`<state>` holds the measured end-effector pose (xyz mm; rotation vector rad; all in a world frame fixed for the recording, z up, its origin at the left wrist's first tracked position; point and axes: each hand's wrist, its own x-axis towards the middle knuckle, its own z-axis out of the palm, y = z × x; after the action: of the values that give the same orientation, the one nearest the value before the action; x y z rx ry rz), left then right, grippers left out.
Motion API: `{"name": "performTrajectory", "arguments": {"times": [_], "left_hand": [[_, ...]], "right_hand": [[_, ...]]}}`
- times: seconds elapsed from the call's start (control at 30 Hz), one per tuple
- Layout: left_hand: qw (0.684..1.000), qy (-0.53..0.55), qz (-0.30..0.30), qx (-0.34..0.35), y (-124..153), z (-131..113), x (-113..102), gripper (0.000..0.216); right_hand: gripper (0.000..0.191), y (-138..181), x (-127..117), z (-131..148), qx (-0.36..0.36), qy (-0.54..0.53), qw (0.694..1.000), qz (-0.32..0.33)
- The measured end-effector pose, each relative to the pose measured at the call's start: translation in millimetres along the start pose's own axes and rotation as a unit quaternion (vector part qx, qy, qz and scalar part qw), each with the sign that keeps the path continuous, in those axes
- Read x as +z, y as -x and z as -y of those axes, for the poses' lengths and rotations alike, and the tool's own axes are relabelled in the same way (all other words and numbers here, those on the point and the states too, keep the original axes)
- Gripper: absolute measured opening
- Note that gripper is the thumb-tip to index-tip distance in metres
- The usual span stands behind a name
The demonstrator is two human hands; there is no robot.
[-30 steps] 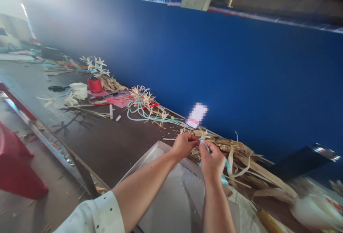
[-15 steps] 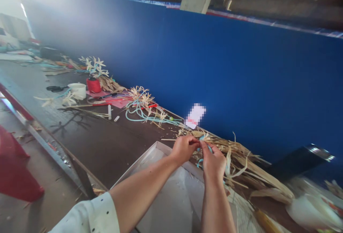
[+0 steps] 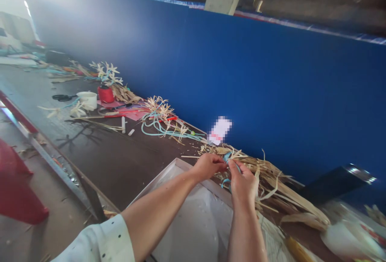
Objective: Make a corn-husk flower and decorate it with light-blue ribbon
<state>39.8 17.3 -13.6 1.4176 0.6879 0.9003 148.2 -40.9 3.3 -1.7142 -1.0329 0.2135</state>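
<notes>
My left hand (image 3: pixel 208 165) is pinched closed, its fingertips against a light-blue wrapped piece (image 3: pixel 226 156). Close beside it, my right hand (image 3: pixel 243 178) pinches the same piece, and a light-blue cord (image 3: pixel 225 182) shows below its fingers. Pale petal-like strips (image 3: pixel 239 153) fan out just beyond the fingertips, seemingly a corn-husk flower, partly hidden by the hands. Both hands are above the far rim of a white tray (image 3: pixel 183 163). Dry corn husks (image 3: pixel 297 197) lie in a heap to the right of my right hand.
Along the blue partition (image 3: pixel 271 85) lie husk flowers (image 3: pixel 158 107) with light-blue stems, a red thread spool (image 3: pixel 105 94), a white cup (image 3: pixel 87 100) and black scissors (image 3: pixel 62 98). A dark cylinder (image 3: pixel 337 183) and a blurred white container (image 3: pixel 351 234) stand at right. A red stool (image 3: pixel 21 189) is lower left.
My hands have drawn slightly apart, the right one shifting a little to the right. More of the light-blue piece shows between the fingertips.
</notes>
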Motion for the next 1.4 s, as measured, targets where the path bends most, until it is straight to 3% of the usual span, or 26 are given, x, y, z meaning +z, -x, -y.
{"name": "performTrajectory", "arguments": {"times": [0.27,0.57,0.93,1.4], "left_hand": [[0.997,-0.046,-0.056,-0.007,3.9,-1.0,-1.1,0.023],[0.993,-0.08,-0.085,0.019,2.5,4.8,1.7,0.024],[0.978,-0.146,-0.137,0.059,4.7,4.4,0.8,0.022],[0.97,-0.166,-0.169,0.054,6.3,5.8,4.9,0.023]], "right_hand": [[0.047,3.2,1.6,8.3,-0.025,0.057,0.998,0.016],[0.045,3.8,1.1,9.3,-0.032,0.047,0.998,0.019],[0.04,7.8,8.7,10.0,-0.046,0.069,0.996,-0.024],[0.032,10.0,12.6,9.2,-0.054,0.065,0.994,-0.074]]}}
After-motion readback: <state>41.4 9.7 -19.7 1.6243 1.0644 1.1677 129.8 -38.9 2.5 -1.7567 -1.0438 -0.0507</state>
